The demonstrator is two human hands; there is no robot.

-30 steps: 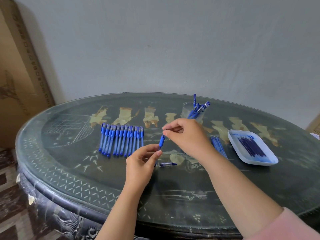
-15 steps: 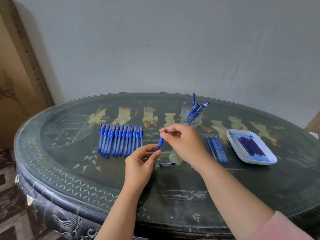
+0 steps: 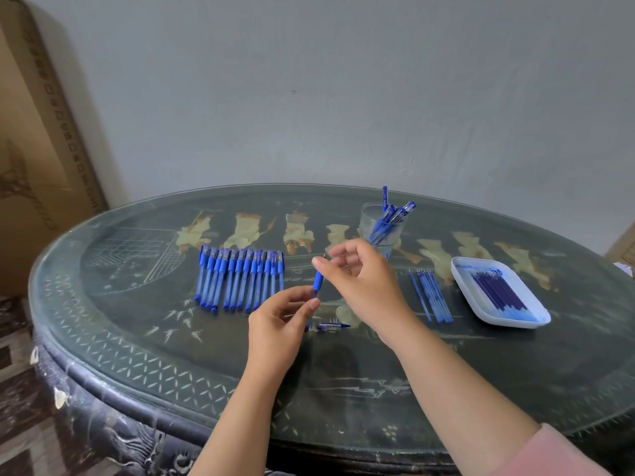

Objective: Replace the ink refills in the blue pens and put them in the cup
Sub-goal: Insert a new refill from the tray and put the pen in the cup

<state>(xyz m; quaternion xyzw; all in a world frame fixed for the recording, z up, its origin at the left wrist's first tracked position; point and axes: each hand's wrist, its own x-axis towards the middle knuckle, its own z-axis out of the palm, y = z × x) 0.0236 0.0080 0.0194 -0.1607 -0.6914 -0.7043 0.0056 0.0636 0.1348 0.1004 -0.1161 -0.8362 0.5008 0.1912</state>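
Observation:
My left hand (image 3: 278, 333) pinches the lower end of a blue pen (image 3: 318, 280) held upright over the table. My right hand (image 3: 360, 276) grips the pen's tip end with thumb and forefinger, its other fingers spread. The pen's cap (image 3: 332, 326) lies on the glass just below my hands. A row of several capped blue pens (image 3: 237, 280) lies to the left. A clear glass cup (image 3: 379, 231) with several blue pens in it stands behind my right hand. Several loose refills (image 3: 431, 295) lie right of my right wrist. A white tray (image 3: 462, 276) at right holds several dark blue refills (image 3: 500, 293).
The round dark table (image 3: 137, 341) has a glass top with pale inlaid figures. A brown cardboard box (image 3: 37, 149) leans against the wall at left. The grey wall stands close behind the table. Patterned floor shows at lower left.
My right hand's outer fingers have opened and lifted while the thumb and forefinger stay on the pen's tip end. The left hand and the pen have barely moved.

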